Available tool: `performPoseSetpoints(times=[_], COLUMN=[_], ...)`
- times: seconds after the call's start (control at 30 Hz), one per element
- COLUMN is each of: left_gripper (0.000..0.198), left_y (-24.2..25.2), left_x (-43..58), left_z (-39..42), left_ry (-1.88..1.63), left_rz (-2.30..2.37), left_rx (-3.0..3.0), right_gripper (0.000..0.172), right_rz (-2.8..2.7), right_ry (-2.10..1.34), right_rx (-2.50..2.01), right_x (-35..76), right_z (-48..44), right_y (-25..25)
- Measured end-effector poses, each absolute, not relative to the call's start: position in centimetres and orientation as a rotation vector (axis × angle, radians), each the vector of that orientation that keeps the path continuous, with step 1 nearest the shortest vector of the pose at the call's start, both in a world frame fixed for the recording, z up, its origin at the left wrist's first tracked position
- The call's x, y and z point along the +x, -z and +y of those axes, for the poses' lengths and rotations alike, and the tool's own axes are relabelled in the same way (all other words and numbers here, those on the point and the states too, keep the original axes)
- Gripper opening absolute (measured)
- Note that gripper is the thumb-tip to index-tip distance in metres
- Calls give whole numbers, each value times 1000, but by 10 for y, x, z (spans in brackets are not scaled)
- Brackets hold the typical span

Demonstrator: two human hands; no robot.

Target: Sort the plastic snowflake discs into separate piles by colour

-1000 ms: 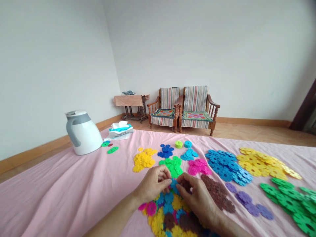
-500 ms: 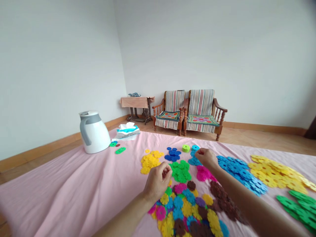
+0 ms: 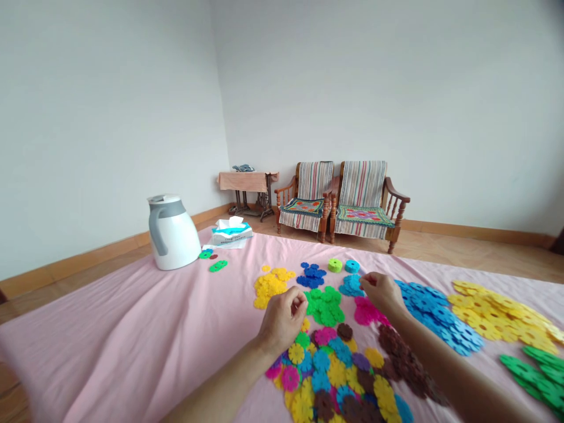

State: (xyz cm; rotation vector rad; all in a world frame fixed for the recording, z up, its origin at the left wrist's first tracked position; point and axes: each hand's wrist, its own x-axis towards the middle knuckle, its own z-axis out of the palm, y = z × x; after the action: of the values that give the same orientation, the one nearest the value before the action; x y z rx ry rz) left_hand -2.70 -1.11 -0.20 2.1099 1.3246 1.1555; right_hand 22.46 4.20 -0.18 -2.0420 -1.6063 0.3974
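Observation:
A pink cloth (image 3: 132, 329) covers the table, strewn with flat snowflake-shaped plastic discs. My left hand (image 3: 282, 320) hovers curled above the far edge of a mixed-colour heap (image 3: 335, 376), fingers pinched together; what it holds is hidden. My right hand (image 3: 382, 292) reaches forward, its fingertips closed at the small light-blue pile (image 3: 351, 285), over the pink pile (image 3: 365, 311). Sorted piles lie around: yellow (image 3: 269, 283), dark blue (image 3: 311, 275), green (image 3: 325, 304), brown (image 3: 403, 361).
A white jug (image 3: 173, 232) stands at the left, with a tissue pack (image 3: 231, 231) behind it and a few loose discs (image 3: 217, 265). Larger blue (image 3: 436, 311), yellow (image 3: 497, 311) and green (image 3: 537, 370) discs lie on the right. Two wooden armchairs (image 3: 343, 200) stand beyond.
My right hand left the mixed heap and reached out to the light-blue pile, then drew back slightly. My left hand stayed curled above the heap. The view shifted a little to the left.

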Motion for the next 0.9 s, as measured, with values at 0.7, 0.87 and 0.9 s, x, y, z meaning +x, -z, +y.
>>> performPoseSetpoints(times=[0.7,0.87,0.9], left_gripper=[13,14,14], left_y=[6,5,5], left_x=[-28,-28,-29], left_z=[-9,-10,-10], left_ry=[-1134,-1122,-1130], left_rz=[1340,1334,1338], left_rx=[2095,2125,2125], right_gripper=[17,11,13], right_rz=[-2118,-2164,-2182], right_ry=[-456,-391,-368], right_rx=[-1474,-1492,-1490], right_x=[175,173,172], right_z=[-61,-65,-66], right_y=[2,3,2])
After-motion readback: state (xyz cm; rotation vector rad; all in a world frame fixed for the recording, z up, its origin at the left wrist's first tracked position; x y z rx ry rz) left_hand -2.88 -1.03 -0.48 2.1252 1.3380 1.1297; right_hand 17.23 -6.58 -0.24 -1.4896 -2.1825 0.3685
